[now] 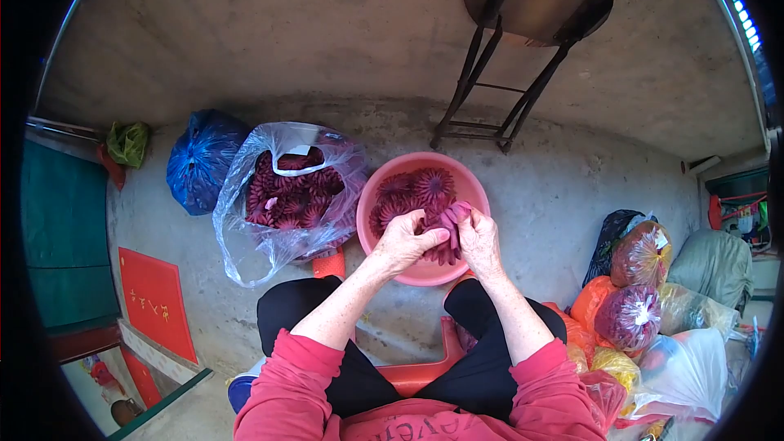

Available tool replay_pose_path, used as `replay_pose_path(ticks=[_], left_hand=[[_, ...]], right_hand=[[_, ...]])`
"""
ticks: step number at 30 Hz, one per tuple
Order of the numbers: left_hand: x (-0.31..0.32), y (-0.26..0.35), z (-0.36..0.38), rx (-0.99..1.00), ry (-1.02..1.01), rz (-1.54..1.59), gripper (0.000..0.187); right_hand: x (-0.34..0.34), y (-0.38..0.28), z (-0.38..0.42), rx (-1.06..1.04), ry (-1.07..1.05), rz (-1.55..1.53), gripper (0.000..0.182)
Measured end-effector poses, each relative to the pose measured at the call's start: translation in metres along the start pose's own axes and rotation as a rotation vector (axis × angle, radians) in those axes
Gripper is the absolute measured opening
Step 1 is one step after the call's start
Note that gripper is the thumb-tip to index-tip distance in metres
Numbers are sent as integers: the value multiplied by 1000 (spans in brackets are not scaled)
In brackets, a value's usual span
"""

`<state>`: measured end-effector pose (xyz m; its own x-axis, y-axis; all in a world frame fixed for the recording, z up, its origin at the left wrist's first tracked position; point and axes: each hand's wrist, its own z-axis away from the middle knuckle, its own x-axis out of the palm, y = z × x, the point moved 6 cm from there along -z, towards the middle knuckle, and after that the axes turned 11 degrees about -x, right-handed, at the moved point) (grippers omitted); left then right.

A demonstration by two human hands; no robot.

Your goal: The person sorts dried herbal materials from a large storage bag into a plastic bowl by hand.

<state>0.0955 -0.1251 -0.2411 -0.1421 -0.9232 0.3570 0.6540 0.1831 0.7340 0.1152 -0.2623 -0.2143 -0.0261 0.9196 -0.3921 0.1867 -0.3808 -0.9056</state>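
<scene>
Over a pink basin (365, 237), my two hands meet on a maroon petalled piece (441, 251) with finger-like strips. My left hand (402, 242) has its thumb and fingers closed at the near left side of the piece. My right hand (478, 242) pinches its upper right part, where a lighter pink-purple bit shows at the fingertips. Several similar maroon flower-like rounds (433, 187) lie in the basin beneath. Left of the basin, an open clear plastic bag (237, 245) holds many more of them.
A blue bag (200, 165) stands beyond the clear bag. Several stuffed bags (627, 316) are piled at the right. A folding table (523, 73) leans on the wall ahead. Below me is a red stool (416, 377). A red sheet (158, 302) lies at the left.
</scene>
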Motion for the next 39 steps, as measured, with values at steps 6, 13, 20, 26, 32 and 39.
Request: replay_pose_path(ticks=[6,13,20,26,32,39], left_hand=[[-4,-2,1,-77,-53,83,22],[-1,3,3,-67,-109,83,23],[-13,9,5,-71,-132,206,23],[-20,20,1,45,-96,365,23],[-18,8,-5,53,-5,209,23],[-6,11,-1,113,6,111,17]], right_hand=[[3,-4,-4,-81,-33,-63,27],[-7,-2,-4,3,46,-8,28],[-28,35,-10,109,127,4,28],[-9,66,-5,158,173,-250,30],[26,10,1,220,-96,-640,31],[3,2,3,79,-14,-74,28]])
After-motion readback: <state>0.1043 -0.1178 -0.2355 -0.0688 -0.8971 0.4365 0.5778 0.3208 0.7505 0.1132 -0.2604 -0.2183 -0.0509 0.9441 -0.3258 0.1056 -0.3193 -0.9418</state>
